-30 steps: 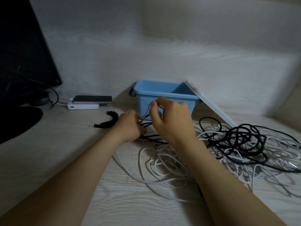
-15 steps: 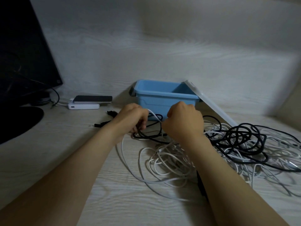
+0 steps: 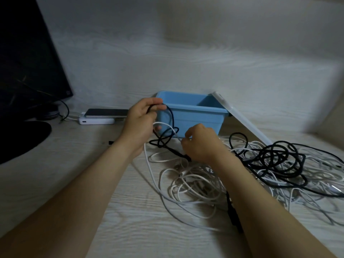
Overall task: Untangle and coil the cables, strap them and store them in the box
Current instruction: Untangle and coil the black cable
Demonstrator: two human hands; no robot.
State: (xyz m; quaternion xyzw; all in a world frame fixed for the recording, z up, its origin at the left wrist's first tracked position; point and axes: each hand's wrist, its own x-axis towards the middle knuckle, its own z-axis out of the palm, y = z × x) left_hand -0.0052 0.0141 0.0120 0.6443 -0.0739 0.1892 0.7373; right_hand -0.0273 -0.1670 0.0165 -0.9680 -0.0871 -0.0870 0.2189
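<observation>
A heap of tangled white cables (image 3: 197,181) and black cables (image 3: 275,159) lies on the wooden table (image 3: 55,175), right of centre. My left hand (image 3: 141,120) is raised in front of the open blue box (image 3: 193,112) and pinches a loop of black cable (image 3: 170,118). A white cable strand (image 3: 163,124) arches from under that hand toward my right hand (image 3: 201,144). My right hand pinches the cables low, just above the heap. The black loop crosses itself between the two hands.
The box's white lid (image 3: 242,120) leans against its right side. A phone (image 3: 108,112) lies on a white power bank (image 3: 96,121) at the left. A dark monitor (image 3: 28,62) and its black base (image 3: 20,138) fill the far left. A black strap (image 3: 111,142) peeks behind my left wrist.
My left hand has lifted up and to the left, pulling a black loop out of the heap. My right hand has dropped lower toward the cables.
</observation>
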